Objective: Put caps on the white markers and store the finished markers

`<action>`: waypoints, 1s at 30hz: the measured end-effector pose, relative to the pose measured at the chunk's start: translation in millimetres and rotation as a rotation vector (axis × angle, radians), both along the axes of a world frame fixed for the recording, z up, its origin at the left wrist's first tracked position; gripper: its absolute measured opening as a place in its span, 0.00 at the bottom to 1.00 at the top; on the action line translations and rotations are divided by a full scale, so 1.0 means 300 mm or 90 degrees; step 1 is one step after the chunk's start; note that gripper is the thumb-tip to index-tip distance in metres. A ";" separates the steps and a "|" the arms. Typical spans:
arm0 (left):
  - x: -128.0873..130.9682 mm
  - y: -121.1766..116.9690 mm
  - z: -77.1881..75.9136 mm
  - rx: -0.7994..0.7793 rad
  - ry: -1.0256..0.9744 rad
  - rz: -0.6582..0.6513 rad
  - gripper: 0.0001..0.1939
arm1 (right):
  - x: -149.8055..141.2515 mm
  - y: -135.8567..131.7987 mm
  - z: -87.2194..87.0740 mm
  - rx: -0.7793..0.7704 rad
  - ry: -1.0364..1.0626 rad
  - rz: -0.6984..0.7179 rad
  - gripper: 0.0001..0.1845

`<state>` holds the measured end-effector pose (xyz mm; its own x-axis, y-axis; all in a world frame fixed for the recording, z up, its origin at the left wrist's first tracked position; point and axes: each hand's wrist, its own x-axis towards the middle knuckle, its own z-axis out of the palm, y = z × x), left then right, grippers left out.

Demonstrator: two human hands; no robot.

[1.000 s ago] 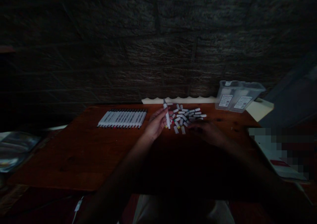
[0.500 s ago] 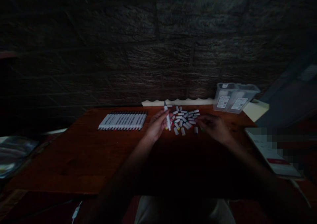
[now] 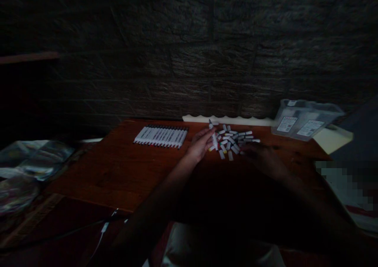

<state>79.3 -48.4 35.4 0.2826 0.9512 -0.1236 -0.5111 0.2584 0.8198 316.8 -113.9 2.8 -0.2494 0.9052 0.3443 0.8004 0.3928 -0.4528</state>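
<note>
My left hand (image 3: 200, 144) is closed around a white marker (image 3: 214, 139), held upright and slightly tilted, its grey end pointing up. Beside it lies a loose pile of marker caps (image 3: 232, 140), whitish with some yellow, red and green ends. My right hand (image 3: 260, 154) is at the near right edge of the pile, palm down. Its fingers are dark and blurred, so I cannot make out whether they grip a cap. To the left, a neat row of white markers (image 3: 161, 136) with dark ends lies side by side on the wooden table (image 3: 118, 172).
Clear plastic cases (image 3: 307, 119) with labels stand at the back right, near a pale yellow object (image 3: 333, 141). A white wavy-edged strip (image 3: 230, 120) runs along the brick wall. Plastic bags (image 3: 41, 156) lie left of the table. A white cable (image 3: 104, 228) hangs below its front edge.
The view has turned left, so everything sits further right in it. My left hand keeps the marker. My right hand has moved to the pile's near edge, covering where a separate cap lay.
</note>
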 end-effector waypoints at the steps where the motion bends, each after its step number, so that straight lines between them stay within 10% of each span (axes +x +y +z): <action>1: 0.001 -0.001 -0.002 0.001 0.002 -0.003 0.09 | -0.002 0.000 -0.001 -0.003 -0.001 0.005 0.11; 23: -0.021 -0.036 0.024 0.144 -0.029 -0.148 0.23 | -0.050 -0.007 0.029 0.027 0.107 -0.004 0.18; 30: -0.022 -0.046 0.016 0.169 -0.057 -0.167 0.13 | -0.048 -0.005 0.020 0.009 0.099 0.026 0.13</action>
<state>72.8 -62.2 40.3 0.5195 0.8406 0.1531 -0.5286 0.1754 0.8305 302.5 -115.4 8.9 -0.2284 0.8902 0.3942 0.7041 0.4307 -0.5646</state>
